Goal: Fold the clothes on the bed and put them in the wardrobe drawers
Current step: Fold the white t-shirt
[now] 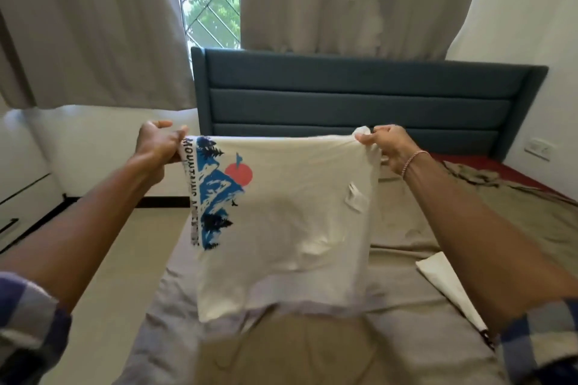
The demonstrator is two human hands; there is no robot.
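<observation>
Left hand and right hand each pinch an upper corner of the white cotton T-shirt with a blue mountain print, fingers closed tight on the cloth, top edge stretched taut. The shirt hangs in the air above the bed with the taupe sheet, before the padded blue-grey headboard. The print is cut off at the shirt's left edge (lettering only partly legible). A flat white cloth lies at right, its near end hidden behind the right forearm.
</observation>
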